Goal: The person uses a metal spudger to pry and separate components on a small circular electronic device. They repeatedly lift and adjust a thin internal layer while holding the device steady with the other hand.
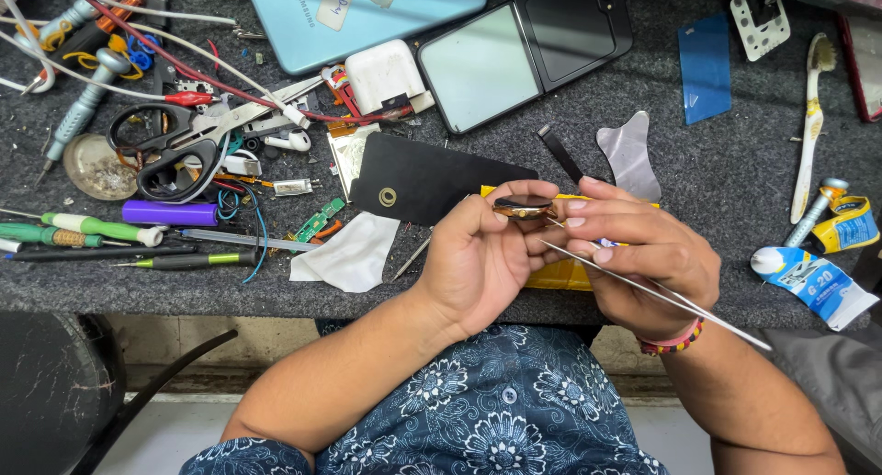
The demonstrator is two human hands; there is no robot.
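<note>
My left hand [478, 254] pinches a small round gold-rimmed part [524, 209] between thumb and fingertips, just above the front edge of the dark grey work mat [717, 176]. My right hand [643, 254] touches the same part with its fingertips and holds long thin metal tweezers [661, 296], whose shaft runs back past my wrist to the lower right. A yellow pad [562, 275] lies under both hands, mostly hidden. A black flat cover [423, 176] with a small ring hole lies just beyond my left hand.
Black scissors [175, 149], screwdrivers [92, 229], a purple cylinder [170, 213] and wires crowd the left. A light blue phone [358, 11] and an open folding phone [524, 48] lie at the back. A toothbrush [810, 126] and glue tubes [813, 282] sit right. White cloth [349, 254] lies near.
</note>
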